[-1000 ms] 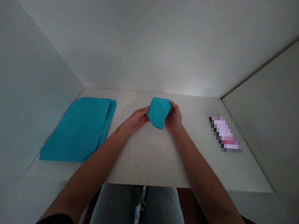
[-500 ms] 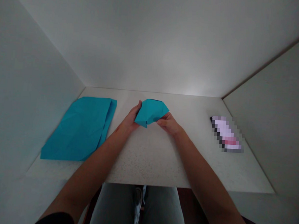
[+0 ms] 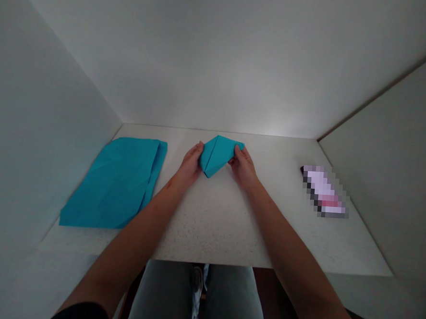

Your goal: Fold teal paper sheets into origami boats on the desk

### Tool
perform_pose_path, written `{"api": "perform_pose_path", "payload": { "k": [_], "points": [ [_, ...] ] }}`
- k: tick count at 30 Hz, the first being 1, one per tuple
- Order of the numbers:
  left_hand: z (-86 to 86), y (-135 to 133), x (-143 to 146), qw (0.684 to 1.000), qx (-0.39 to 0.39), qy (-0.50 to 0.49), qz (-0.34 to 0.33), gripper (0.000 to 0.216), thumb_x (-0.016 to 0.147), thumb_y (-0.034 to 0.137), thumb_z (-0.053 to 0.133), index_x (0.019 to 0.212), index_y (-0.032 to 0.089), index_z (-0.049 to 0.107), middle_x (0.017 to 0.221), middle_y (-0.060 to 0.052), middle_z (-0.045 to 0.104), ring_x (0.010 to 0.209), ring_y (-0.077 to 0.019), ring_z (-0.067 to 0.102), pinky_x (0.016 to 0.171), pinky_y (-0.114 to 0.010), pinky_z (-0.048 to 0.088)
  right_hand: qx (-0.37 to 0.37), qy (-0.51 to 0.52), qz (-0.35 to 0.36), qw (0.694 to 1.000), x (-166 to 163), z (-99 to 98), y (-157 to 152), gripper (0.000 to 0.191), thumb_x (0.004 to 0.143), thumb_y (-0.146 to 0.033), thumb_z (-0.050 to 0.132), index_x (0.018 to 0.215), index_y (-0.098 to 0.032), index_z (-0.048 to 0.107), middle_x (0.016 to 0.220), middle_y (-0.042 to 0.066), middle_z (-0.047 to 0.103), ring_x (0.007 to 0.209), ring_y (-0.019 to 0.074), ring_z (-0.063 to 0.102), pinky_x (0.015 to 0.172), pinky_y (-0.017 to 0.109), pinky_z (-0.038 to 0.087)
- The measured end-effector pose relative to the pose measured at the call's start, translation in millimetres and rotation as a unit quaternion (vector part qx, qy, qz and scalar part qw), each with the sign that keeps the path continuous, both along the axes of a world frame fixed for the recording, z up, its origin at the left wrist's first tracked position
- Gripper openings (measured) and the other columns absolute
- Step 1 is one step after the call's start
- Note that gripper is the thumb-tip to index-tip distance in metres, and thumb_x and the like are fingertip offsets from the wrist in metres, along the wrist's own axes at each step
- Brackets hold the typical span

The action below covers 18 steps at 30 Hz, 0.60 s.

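A piece of folded turquoise paper point(image 3: 218, 155) is held up between my two hands above the middle of the tabletop. Creases divide it into several flat faces, and its lower corner points toward me. My left hand point(image 3: 192, 163) grips the paper's left edge, thumb up along the side, with the other fingers partly hidden. At the right corner, my right hand point(image 3: 244, 166) pinches the paper, its thumb on the near face and its fingers behind.
Larger turquoise sheets point(image 3: 114, 182), folded over and creased, lie on the left of the white speckled tabletop point(image 3: 209, 226). A phone point(image 3: 324, 193) with a pixelated screen rests on the right. Walls enclose the table at the back and both sides.
The folded paper has been turned in my hands, so a different creased face now shows. My right hand has shifted upward, its thumb now on the paper's right corner.
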<state>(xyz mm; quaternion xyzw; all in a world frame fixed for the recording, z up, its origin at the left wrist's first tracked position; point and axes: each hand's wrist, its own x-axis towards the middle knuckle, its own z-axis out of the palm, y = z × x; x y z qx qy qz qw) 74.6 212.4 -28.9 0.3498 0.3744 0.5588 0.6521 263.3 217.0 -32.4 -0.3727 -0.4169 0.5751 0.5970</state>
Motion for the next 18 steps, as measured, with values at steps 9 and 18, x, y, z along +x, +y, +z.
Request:
{"api": "perform_pose_path", "payload": {
  "k": [9, 18],
  "points": [
    [-1.3, -3, 5, 1.000, 0.014, 0.005, -0.004, 0.059, 0.077, 0.073, 0.090, 0.090, 0.021, 0.066, 0.086, -0.005, 0.071, 0.091, -0.0244, 0.073, 0.085, -0.038, 0.061, -0.014, 0.024, -0.107, 0.994, 7, 0.6, 6, 0.052, 0.075, -0.070, 0.088, 0.099, -0.030, 0.066, 0.090, -0.003, 0.071, 0.085, 0.0178, 0.067, 0.079, 0.030, 0.059],
    [6.8, -5, 6, 0.999, -0.007, -0.036, -0.025, 0.051, 0.083, 0.062, 0.087, 0.104, 0.019, 0.071, 0.106, -0.010, 0.078, 0.115, -0.0298, 0.074, 0.099, -0.042, 0.058, -0.043, 0.020, 0.021, 0.999, 2, 8.4, -7, 0.063, 0.068, -0.066, 0.096, 0.113, -0.029, 0.073, 0.110, 0.005, 0.083, 0.106, 0.0289, 0.078, 0.091, 0.045, 0.067]
  ]
}}
